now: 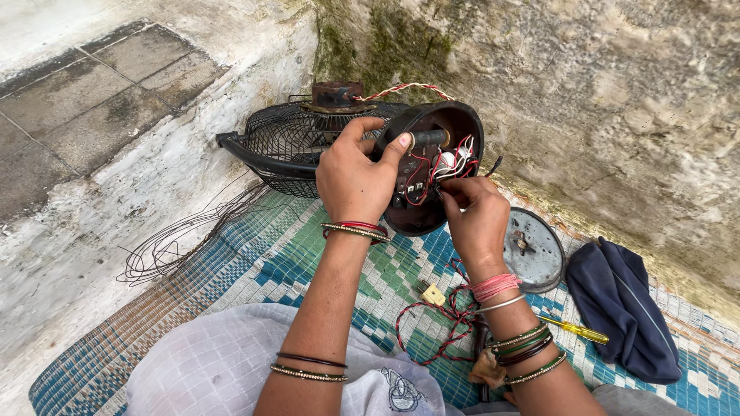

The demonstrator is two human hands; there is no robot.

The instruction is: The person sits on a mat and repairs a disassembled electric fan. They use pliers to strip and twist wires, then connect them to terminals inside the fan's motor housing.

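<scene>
My left hand (353,179) grips the rim of a round black fan housing (462,127), thumb on its inner edge, holding it tilted open toward me. Inside it I see red and white wires (451,163) and a metal shaft. My right hand (475,219) has its fingertips pinched on the wires at the housing's lower part. Behind the housing lies a black wire fan guard (281,142) with a rusty motor part (336,95) on top.
I sit on a woven blue-green mat (262,262). A round grey metal cover (533,250), a yellow-handled screwdriver (580,332) and a dark blue pouch (628,304) lie right. A red twisted cord with plug (432,293) lies near my right wrist. Loose thin wire (177,239) coils left. A stone wall (617,92) rises behind.
</scene>
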